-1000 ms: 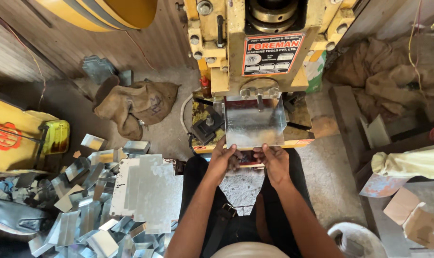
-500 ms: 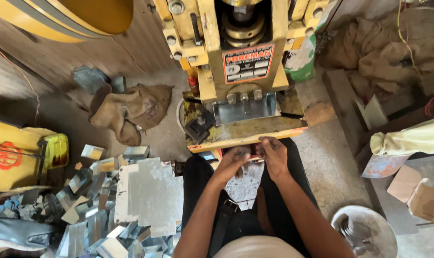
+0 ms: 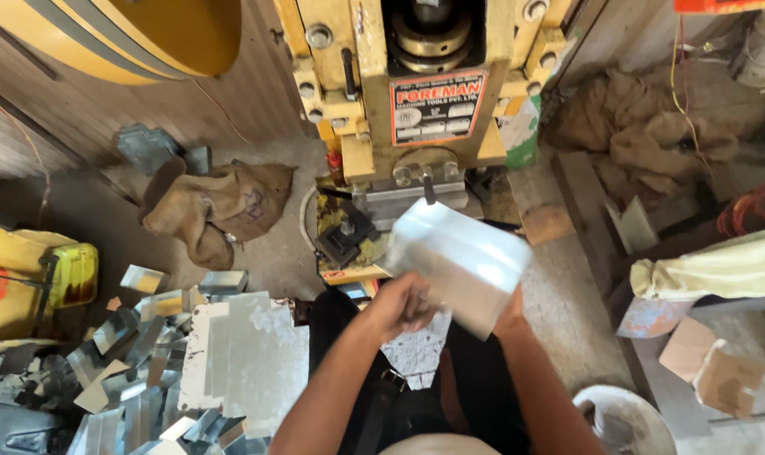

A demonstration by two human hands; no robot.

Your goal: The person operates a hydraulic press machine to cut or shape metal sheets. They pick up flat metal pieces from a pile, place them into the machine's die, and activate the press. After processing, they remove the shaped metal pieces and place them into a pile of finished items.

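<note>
I hold a shiny bent sheet-metal piece (image 3: pixel 460 257) tilted in front of the yellow press machine (image 3: pixel 416 101). My left hand (image 3: pixel 403 305) grips its lower left edge. My right hand (image 3: pixel 510 316) is mostly hidden behind the sheet's lower right corner and holds it there. The piece is blurred and lifted off the press bed (image 3: pixel 416 202). A stack of flat metal sheets (image 3: pixel 247 358) lies at my left knee.
A heap of bent metal pieces (image 3: pixel 121 337) covers the floor at the left, beside a yellow container (image 3: pixel 37 274). Burlap sacks (image 3: pixel 214 206) lie left of the press, more sacking (image 3: pixel 644 126) at the right. A white bucket (image 3: pixel 622 417) stands lower right.
The metal piece came off the press bed and now sits raised and tilted in both hands, closer to me. The view has shifted closer to the machine.
</note>
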